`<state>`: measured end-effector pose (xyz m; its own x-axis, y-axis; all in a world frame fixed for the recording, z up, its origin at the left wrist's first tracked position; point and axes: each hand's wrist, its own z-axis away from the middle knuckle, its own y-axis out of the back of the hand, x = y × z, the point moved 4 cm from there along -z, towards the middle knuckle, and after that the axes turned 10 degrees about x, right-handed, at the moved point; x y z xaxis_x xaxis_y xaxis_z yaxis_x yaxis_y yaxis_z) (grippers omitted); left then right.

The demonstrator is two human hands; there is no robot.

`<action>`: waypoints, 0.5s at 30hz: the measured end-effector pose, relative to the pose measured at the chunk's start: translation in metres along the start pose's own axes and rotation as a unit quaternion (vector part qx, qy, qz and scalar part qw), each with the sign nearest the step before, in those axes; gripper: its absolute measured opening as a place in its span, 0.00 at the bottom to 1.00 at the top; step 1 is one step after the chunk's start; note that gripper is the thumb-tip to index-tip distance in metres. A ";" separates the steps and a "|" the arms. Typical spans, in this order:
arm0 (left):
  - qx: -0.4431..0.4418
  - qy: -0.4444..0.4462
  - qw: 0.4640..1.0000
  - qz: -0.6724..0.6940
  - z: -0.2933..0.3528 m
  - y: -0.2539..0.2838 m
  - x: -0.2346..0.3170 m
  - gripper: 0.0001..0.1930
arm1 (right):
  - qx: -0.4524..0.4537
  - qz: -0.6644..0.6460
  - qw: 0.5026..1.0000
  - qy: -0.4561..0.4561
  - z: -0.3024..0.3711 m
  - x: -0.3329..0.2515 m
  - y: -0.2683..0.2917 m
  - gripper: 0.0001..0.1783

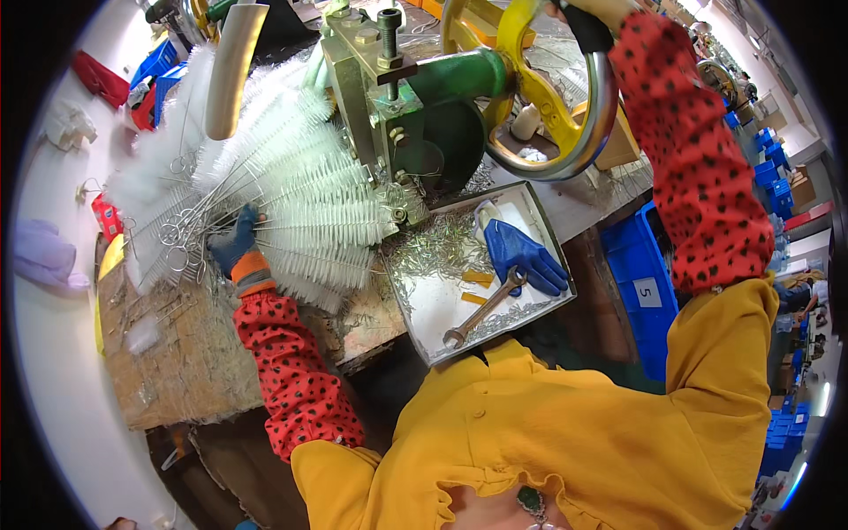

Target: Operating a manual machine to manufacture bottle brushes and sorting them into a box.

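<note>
My left hand [237, 240], in a dark blue glove with an orange cuff, is closed on the wire stem of a white bristle brush. Many such brushes [300, 190] fan out around it, their looped wire handles [181, 238] bunched beside the glove. At the top edge my right hand [601, 9], bare and partly cut off, grips the black handle [587, 31] of a handwheel [552, 163] with yellow spokes and a metal rim. The wheel's shaft runs into a green machine [455, 79], which stands between my hands.
In front of the machine, a shallow tray [412, 320] holds metal clippings, a blue glove [526, 258], a wrench [484, 307] and yellow strips. Worn boards [177, 362] lie under the brushes. A blue bin [636, 291] stands right of the tray. A curved pale lamp-like piece [234, 75] hangs upper left.
</note>
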<state>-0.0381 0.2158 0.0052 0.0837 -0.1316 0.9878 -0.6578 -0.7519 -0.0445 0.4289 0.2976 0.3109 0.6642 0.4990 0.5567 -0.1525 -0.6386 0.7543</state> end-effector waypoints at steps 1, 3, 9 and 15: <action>-0.004 0.002 1.000 0.012 -0.001 -0.001 0.001 0.18 | -0.013 -0.059 0.998 -0.013 -0.009 0.006 -0.006 0.09; -0.012 0.009 0.999 0.039 -0.004 -0.002 -0.002 0.19 | -0.049 -0.222 0.963 -0.148 -0.016 0.025 -0.024 0.10; -0.016 0.047 0.993 0.106 -0.019 -0.001 -0.025 0.22 | 0.040 -0.237 0.947 -0.214 0.013 0.024 -0.010 0.11; -0.087 0.006 0.991 0.097 -0.012 -0.004 -0.015 0.22 | 0.318 -0.359 0.655 -0.583 0.123 -0.123 0.004 0.20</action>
<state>-0.0459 0.2287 -0.0075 -0.0646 -0.2548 0.9648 -0.7800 -0.5901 -0.2081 0.4367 0.1618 0.2026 0.5618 0.2546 -0.7871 0.5954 -0.7850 0.1711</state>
